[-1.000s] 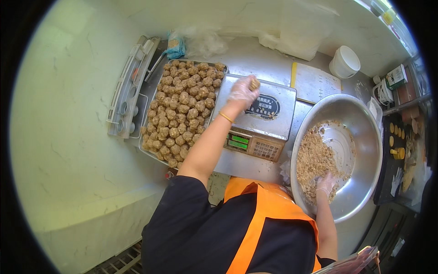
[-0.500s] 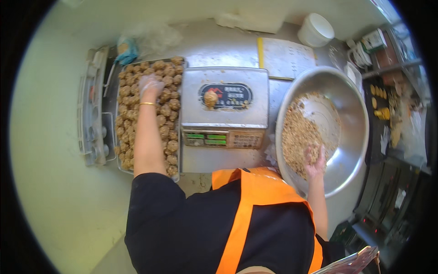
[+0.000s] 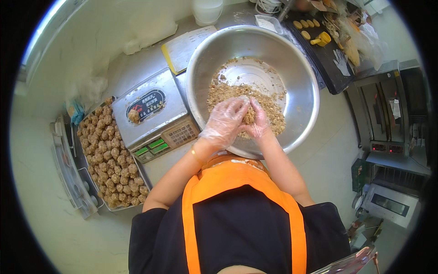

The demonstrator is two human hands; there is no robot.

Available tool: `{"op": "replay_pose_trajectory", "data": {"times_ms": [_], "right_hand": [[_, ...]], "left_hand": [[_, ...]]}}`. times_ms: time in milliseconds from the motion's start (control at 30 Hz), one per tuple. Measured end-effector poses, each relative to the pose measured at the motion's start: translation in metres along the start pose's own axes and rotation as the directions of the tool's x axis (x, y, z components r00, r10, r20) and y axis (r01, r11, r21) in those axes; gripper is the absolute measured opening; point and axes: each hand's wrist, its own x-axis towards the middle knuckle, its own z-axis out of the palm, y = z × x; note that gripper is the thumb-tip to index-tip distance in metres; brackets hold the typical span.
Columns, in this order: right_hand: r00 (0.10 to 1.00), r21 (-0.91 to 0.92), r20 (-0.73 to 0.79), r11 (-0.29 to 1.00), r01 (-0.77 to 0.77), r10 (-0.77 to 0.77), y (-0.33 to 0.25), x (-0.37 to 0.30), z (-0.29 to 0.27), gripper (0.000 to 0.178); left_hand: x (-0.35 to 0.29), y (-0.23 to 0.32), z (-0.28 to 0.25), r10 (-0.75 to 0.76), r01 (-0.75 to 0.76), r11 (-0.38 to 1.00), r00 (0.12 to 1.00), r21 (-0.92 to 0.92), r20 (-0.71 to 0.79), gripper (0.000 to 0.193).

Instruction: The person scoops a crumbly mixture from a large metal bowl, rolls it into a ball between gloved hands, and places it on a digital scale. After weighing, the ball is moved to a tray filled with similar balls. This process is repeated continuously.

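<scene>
Both my hands, in clear plastic gloves, come together over the near side of a big steel bowl (image 3: 306,86). Between them, my left hand (image 3: 224,119) and my right hand (image 3: 258,119) cup a clump of crumbly brown mixture (image 3: 249,117). More of the loose mixture (image 3: 273,107) lies in the bowl beneath. To the left, a single ball (image 3: 133,116) rests on the flat steel top of a digital scale (image 3: 166,114). Beyond the scale, rows of similar brown balls (image 3: 107,150) fill a metal tray (image 3: 143,172).
A white bucket (image 3: 207,11) and a flat board with a yellow edge (image 3: 182,48) stand behind the scale. At the far right lies a dark tray (image 3: 326,64) with pale oval pieces and a yellow scoop (image 3: 321,39). Ovens (image 3: 381,109) are at the right.
My left hand has left the tray of balls and joined my right hand over the bowl, around the clump. The view has turned toward the right.
</scene>
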Motion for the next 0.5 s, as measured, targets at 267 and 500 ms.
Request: {"op": "replay_pose_trajectory", "data": {"times_ms": [267, 500], "right_hand": [[0.958, -0.061, -0.251, 0.99, 0.127, -0.138, 0.001, -0.009, -0.022, 0.054], [1.0, -0.195, 0.003, 0.981, 0.022, -0.022, -0.038, 0.016, -0.077, 0.067]], "left_hand": [[0.0, 0.037, 0.08, 0.122, -0.115, 0.975, 0.992, 0.189, -0.023, 0.064], [0.024, 0.058, 0.087, -0.016, 0.011, 0.997, 0.998, 0.082, 0.061, 0.063]]}}
